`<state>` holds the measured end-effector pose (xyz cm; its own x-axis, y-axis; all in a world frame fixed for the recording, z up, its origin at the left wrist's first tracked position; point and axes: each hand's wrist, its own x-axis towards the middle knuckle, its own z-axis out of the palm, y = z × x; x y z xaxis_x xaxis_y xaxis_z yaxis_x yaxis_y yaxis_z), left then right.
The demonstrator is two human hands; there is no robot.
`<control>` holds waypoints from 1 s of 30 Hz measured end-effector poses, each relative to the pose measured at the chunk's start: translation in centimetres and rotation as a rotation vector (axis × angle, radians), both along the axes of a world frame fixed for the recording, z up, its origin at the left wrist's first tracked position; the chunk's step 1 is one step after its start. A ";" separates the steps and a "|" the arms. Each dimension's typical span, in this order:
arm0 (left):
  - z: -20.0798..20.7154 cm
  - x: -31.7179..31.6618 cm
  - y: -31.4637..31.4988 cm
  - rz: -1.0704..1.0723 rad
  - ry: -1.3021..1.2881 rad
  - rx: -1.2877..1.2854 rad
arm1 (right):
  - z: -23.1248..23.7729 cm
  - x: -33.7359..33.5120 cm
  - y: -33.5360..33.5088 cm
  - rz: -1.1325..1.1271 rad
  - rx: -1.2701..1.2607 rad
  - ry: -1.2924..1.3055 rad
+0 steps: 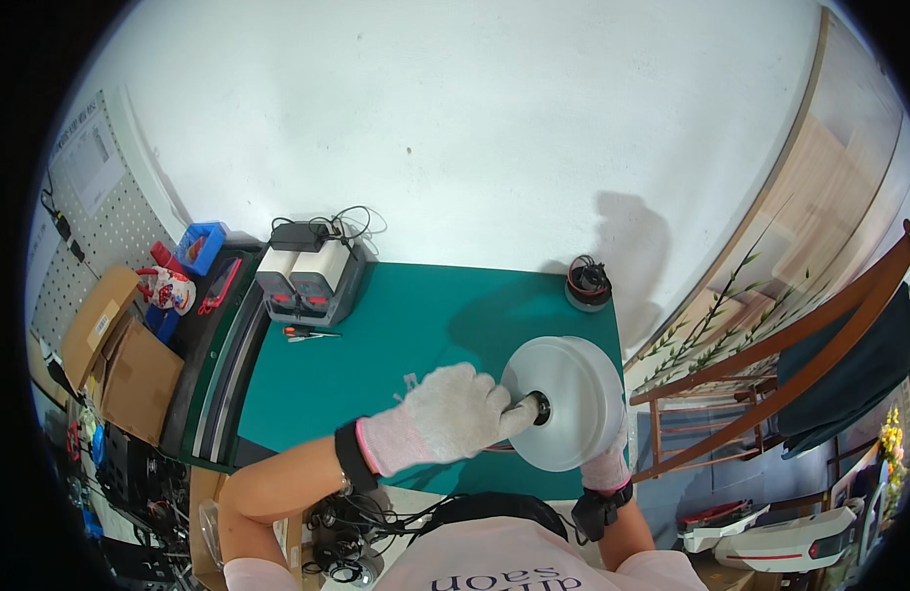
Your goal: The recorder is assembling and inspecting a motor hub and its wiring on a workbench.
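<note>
Head view, looking down over a green table (415, 315) set against a white wall. The left hand (445, 414), in a white knit glove with a pink cuff and a black wristband, reaches across to the centre of a large white spool (573, 394) held above the table's near right corner. Its grip is pressed together: the fingertips (519, 406) pinch at or press into the dark hub (540, 407) of the spool; whether a small part lies between them cannot be told. The right hand (608, 463), gloved alike, sits behind and under the spool, supporting its far side. Most of that hand is hidden by the disc, so the state of its grip cannot be told, though the spool rests against it.

The spool stands on edge, its flat face turned toward the person, its rim just above the table's front edge.

At the table's far left stands a grey device with two white blocks (307, 281), a black adapter with coiled cables (302, 234) behind it, and a small red-handled tool (307, 334) lying just in front. A round black and red coil (589, 283) lies at the far right corner. Left of the table are a blue bin (203, 246), cardboard boxes (130, 369) and a pegboard (90, 207). A wooden chair (770, 384) stands to the right.
</note>
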<state>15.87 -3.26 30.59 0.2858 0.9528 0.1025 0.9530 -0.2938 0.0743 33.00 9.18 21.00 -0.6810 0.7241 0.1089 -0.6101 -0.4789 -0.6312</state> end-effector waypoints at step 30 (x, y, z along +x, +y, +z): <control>-0.2 1.9 -2.2 0.009 -1.977 -0.635 | -3.2 -0.4 -0.3 -0.024 -0.006 0.023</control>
<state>17.73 -5.46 30.39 0.2239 0.9719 -0.0731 -0.5171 0.1820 0.8364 32.58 8.89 17.82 -0.6607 0.7410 0.1200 -0.6359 -0.4675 -0.6141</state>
